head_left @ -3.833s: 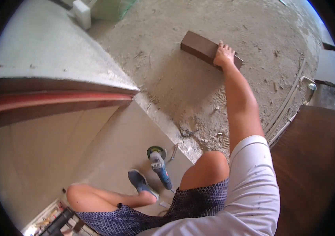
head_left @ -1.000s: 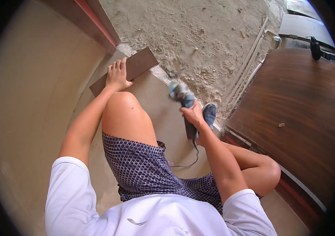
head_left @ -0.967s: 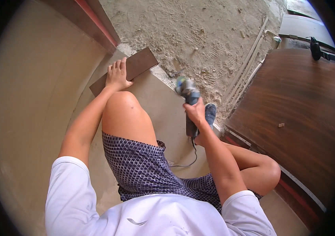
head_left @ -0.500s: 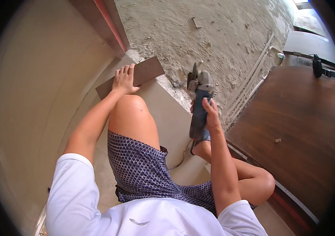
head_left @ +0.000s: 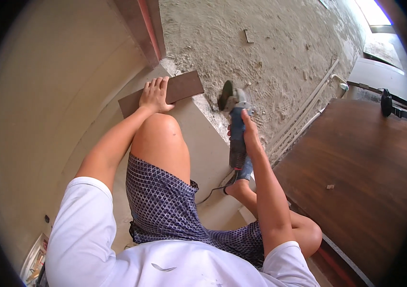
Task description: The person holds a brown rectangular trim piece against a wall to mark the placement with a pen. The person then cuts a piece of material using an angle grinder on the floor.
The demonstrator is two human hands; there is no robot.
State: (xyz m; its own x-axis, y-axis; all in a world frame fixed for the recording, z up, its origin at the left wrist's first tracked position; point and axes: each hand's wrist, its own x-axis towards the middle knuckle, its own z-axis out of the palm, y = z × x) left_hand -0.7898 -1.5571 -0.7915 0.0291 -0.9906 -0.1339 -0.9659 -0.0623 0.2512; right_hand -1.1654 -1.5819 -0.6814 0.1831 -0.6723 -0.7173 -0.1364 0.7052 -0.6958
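Note:
My left hand [head_left: 156, 96] lies across a flat brown strip of tile or board [head_left: 187, 86], fingers over its far side and thumb at the near edge. The strip rests on the pale floor slab, its right end reaching the broken edge. In my right hand [head_left: 250, 130] is a dark blue angle grinder [head_left: 237, 122], gripped round the body with the thumb along the top. Its dark round disc [head_left: 225, 95] stands to the right of the strip's end, apart from it. Whether the disc spins I cannot tell.
Beyond the slab [head_left: 198, 129] spreads rough, dusty ground [head_left: 213, 38] with a small dark offcut [head_left: 248, 36]. Pale pipes [head_left: 304, 107] run along the right, beside a brown wooden panel [head_left: 356, 153]. The grinder's cord [head_left: 209, 195] trails near my foot.
The grinder has shifted slightly left and turned, so its disc shows more of its face. My left hand stays on the brown strip. The whole view has tilted a little.

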